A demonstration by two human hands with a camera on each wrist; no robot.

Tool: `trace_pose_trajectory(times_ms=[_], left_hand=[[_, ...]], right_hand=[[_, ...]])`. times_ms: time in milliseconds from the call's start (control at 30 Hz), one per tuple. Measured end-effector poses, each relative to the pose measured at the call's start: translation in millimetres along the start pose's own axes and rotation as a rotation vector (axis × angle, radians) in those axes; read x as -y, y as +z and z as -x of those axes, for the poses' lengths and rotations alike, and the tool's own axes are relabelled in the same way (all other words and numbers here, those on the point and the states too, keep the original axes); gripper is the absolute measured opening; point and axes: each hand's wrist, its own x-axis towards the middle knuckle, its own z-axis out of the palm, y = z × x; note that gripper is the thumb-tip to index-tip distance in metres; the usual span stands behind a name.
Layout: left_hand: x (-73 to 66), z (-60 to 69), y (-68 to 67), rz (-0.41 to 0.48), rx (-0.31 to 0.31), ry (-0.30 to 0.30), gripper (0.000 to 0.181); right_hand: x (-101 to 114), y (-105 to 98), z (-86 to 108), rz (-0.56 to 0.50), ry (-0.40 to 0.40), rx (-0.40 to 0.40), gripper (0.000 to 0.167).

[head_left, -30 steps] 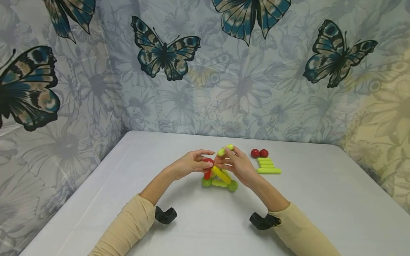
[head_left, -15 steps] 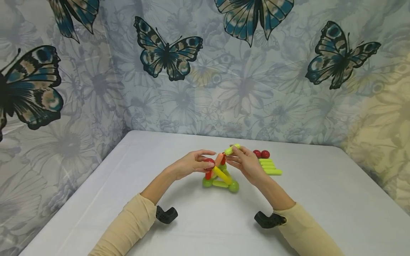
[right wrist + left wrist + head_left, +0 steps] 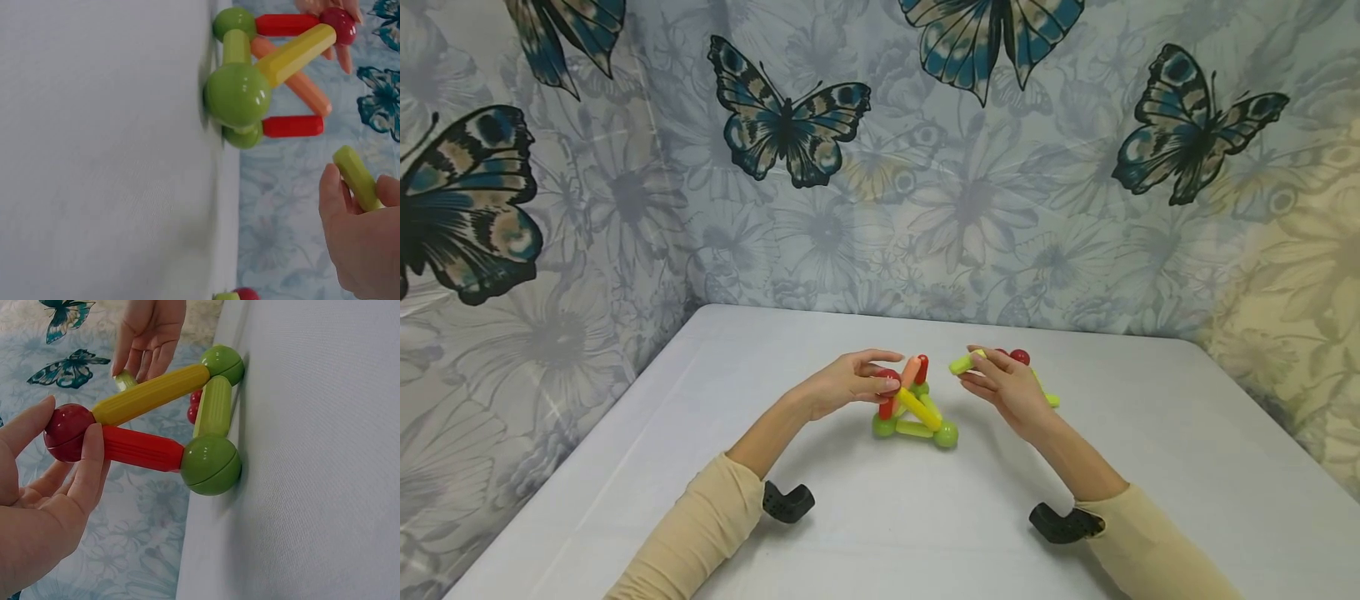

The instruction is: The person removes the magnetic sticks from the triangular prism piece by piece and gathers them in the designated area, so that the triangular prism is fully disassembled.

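Observation:
My left hand (image 3: 846,387) pinches a red ball (image 3: 67,432) at the top of a stick-and-ball building-toy frame on the table. From that ball a yellow stick (image 3: 153,395) and a red stick (image 3: 142,449) slope down to green balls (image 3: 211,465), which light green sticks join at the base. A second red stick (image 3: 292,126) stands up from the far green ball, its upper end free. An orange stick (image 3: 306,92) rises slanting, with its top end near that red one. My right hand (image 3: 1011,387) holds a short light green stick (image 3: 356,175) in the air, right of the frame.
Behind my right hand lie loose red balls (image 3: 1019,357) and light green sticks (image 3: 1052,401), partly hidden by it. The white table (image 3: 880,517) meets butterfly-patterned cloth (image 3: 820,250) at its back edge. A black wrist mount (image 3: 788,503) sits on each forearm.
My right hand has moved right, away from the frame, with the light green stick still in it. The upright red and orange sticks are now uncovered. My left hand stays on the red ball.

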Motion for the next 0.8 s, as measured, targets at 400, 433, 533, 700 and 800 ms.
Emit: trace_pose_trajectory(times_ms=[400,433,533,700,800], left_hand=[[-0.3,0.5,2.0,-0.003,-0.001,-0.001,0.049],[-0.6,0.8,2.1,-0.006,-0.001,0.0,0.049],[-1.1,1.3,2.1,-0.01,-0.003,0.0,0.049],[-0.8,1.0,1.3,-0.012,-0.008,-0.002,0.05],[-0.4,0.5,0.4,-0.012,-0.008,0.002,0.05]], right_hand=[[-2.5,-29.5,13.5,0.033,0.043,-0.039,0.061],[-2.8,-31.9,14.7,0.057,0.053,-0.047,0.061],[-3.3,-38.9,18.4,0.107,0.083,-0.056,0.061],[-4.9,-49.4,22.2,0.098,0.124,-0.033,0.066],[-5.1,-55.4,23.3,0.074,0.144,-0.01,0.07]])
